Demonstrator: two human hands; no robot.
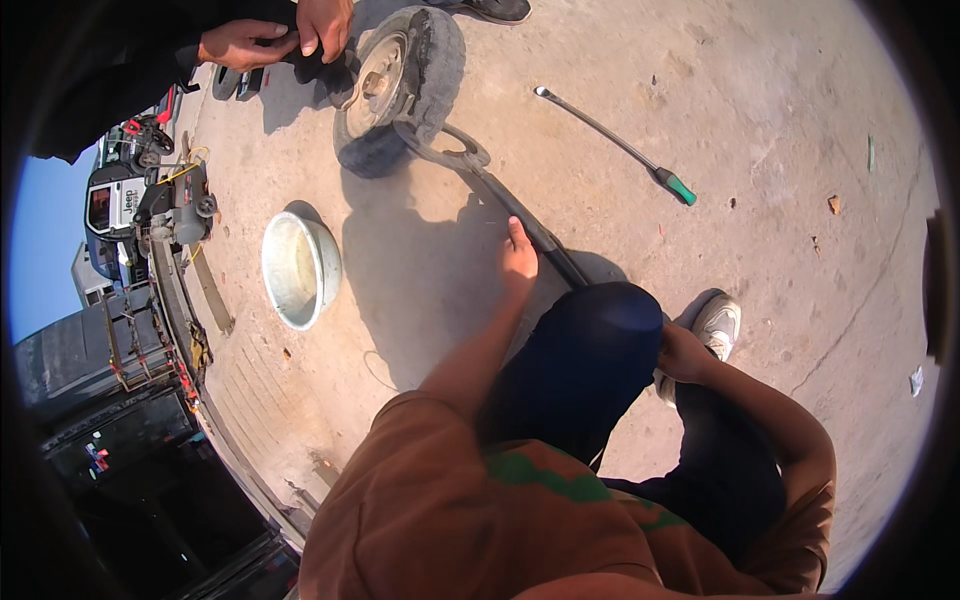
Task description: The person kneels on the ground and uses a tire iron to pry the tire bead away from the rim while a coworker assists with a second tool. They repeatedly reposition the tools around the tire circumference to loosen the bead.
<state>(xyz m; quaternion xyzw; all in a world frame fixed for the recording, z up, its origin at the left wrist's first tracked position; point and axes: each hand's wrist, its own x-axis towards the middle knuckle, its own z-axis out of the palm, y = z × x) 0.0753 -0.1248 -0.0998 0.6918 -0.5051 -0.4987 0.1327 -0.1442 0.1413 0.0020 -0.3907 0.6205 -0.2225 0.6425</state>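
My left hand (520,258) is at the long dark metal bar (500,197), its thumb stretched along the shaft and its other fingers mostly hidden. The bar's curved, looped head (455,150) meets the lower edge of a small dusty wheel (382,85), which stands tilted with its tyre on. Toward me, the shaft runs out of sight beneath my bent knee. My right hand (684,354) is curled beside that knee, which hides its fingertips and whatever they grip. Another person's hands (325,28) are close to the wheel, near a dark object that I cannot make out.
A pale round basin (301,270) stands on the concrete to the left. A long metal lever with a green handle (620,146) lies beyond the bar at right. My shoe (717,325) is near my right hand. Machinery and a parked vehicle (118,205) line the far left.
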